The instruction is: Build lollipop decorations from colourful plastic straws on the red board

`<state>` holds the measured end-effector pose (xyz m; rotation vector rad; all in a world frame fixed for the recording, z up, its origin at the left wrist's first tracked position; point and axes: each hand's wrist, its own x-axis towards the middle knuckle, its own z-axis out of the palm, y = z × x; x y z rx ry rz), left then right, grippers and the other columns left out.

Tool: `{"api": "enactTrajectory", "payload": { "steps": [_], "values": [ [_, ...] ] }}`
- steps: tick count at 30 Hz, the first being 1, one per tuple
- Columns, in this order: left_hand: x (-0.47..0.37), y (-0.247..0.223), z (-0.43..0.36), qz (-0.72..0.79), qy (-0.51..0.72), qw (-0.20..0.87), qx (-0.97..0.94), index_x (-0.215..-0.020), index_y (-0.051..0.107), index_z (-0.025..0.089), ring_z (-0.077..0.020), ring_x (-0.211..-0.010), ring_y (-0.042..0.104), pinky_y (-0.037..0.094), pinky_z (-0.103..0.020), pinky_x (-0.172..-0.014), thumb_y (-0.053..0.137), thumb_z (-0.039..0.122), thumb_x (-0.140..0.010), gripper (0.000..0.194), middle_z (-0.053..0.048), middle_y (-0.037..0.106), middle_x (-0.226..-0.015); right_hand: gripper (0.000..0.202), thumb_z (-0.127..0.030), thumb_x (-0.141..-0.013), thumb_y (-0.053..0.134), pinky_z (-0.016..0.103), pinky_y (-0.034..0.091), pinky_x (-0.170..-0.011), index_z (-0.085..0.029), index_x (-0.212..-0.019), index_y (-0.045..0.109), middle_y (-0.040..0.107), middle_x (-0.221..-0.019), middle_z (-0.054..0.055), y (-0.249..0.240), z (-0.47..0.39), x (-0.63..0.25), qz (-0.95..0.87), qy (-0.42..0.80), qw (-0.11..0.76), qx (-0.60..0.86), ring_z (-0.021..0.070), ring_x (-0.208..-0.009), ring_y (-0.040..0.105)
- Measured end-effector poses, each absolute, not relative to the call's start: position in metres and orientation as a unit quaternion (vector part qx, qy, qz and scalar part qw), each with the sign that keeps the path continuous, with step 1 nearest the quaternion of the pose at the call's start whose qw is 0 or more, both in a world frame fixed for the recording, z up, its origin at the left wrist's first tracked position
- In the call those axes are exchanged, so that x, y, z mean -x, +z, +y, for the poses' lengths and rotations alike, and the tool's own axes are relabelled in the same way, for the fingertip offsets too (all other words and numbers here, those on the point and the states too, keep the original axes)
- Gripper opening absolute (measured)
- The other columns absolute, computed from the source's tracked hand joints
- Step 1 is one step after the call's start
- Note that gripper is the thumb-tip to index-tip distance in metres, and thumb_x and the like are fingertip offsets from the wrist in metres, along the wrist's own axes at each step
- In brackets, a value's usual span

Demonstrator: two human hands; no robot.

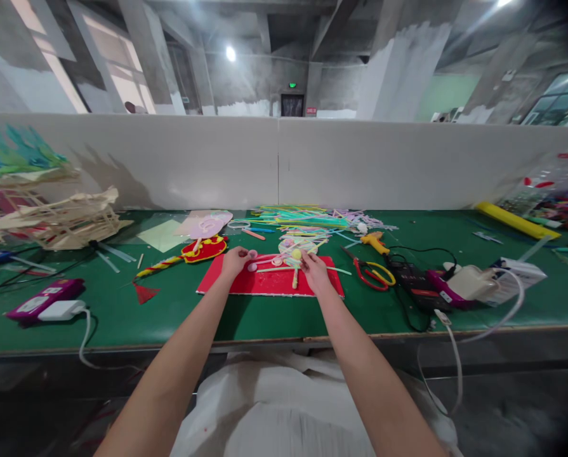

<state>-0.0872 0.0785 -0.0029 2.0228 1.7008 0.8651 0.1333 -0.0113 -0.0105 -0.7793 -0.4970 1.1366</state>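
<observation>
A green table in a concrete room lies beneath our right hand, pinching a round, pale-yellow piece, and our left hand, whose grip we cannot tell.

Red board lies flat on the bench, long edge toward the person, front rim pale. Two pink discs by the left hand. Yellow ball at the right hand's fingertips; grip unclear from where I stand. Pale green strip overhangs the board's right edge.
</observation>
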Motion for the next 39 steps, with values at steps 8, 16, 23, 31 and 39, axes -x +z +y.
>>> {"api": "enactTrajectory", "payload": {
  "steps": [8, 16, 23, 31, 39],
  "values": [
    [0.099, 0.006, 0.07, 0.647, 0.312, 0.208, -0.664, -0.082, 0.06, 0.016, -0.0198, -0.076, 0.058, 0.04, -0.025, -0.06, 0.058, 0.042, -0.06, 0.034, -0.008, 0.064, -0.085, 0.02, -0.025, -0.048, 0.073, 0.016, 0.042, -0.047, -0.017, -0.058, 0.057, 0.054, -0.057, -0.005, -0.009, -0.013, -0.133, -0.234, 0.511, 0.744, 0.361, 0.006, -0.054, 0.052],
    [0.101, 0.025, 0.039, 0.533, 0.282, 0.068, -0.795, -0.094, 0.058, 0.023, -0.0167, -0.095, 0.051, 0.036, -0.023, -0.082, 0.054, 0.031, -0.068, 0.028, -0.004, 0.056, -0.1, 0.02, -0.026, -0.049, 0.073, 0.015, 0.042, -0.047, -0.017, -0.059, 0.058, 0.053, -0.058, -0.004, -0.01, -0.013, -0.133, -0.247, 0.509, 0.744, 0.354, 0.0055, -0.053, 0.05],
    [0.102, 0.015, 0.04, 0.523, 0.26, 0.103, -0.805, -0.097, 0.058, 0.02, -0.0168, -0.09, 0.053, 0.038, -0.022, -0.077, 0.041, 0.033, -0.077, 0.029, -0.006, 0.057, -0.101, 0.02, -0.026, -0.049, 0.073, 0.015, 0.041, -0.047, -0.017, -0.059, 0.058, 0.053, -0.057, -0.005, -0.008, -0.014, -0.133, -0.245, 0.507, 0.743, 0.362, 0.0054, -0.053, 0.05],
    [0.105, -0.001, 0.058, 0.562, 0.251, 0.108, -0.781, -0.081, 0.062, 0.019, -0.0166, -0.076, 0.055, 0.039, -0.022, -0.064, 0.053, 0.033, -0.068, 0.021, -0.007, 0.06, -0.086, 0.023, -0.036, -0.055, 0.067, 0.019, 0.037, -0.044, -0.016, -0.059, 0.057, 0.052, -0.054, -0.004, -0.017, -0.011, -0.127, -0.382, 0.448, 0.68, 0.436, 0.0069, -0.048, 0.046],
    [0.107, -0.009, 0.058, 0.567, 0.331, 0.196, -0.728, -0.084, 0.056, 0.018, -0.0148, -0.065, 0.056, 0.038, -0.022, -0.055, 0.058, 0.034, -0.062, 0.027, -0.003, 0.062, -0.072, 0.027, -0.04, -0.058, 0.064, 0.021, 0.041, -0.043, -0.015, -0.064, 0.057, 0.056, -0.056, -0.001, -0.019, -0.01, -0.124, -0.416, 0.435, 0.657, 0.454, 0.0104, -0.049, 0.052]
  ]
}}
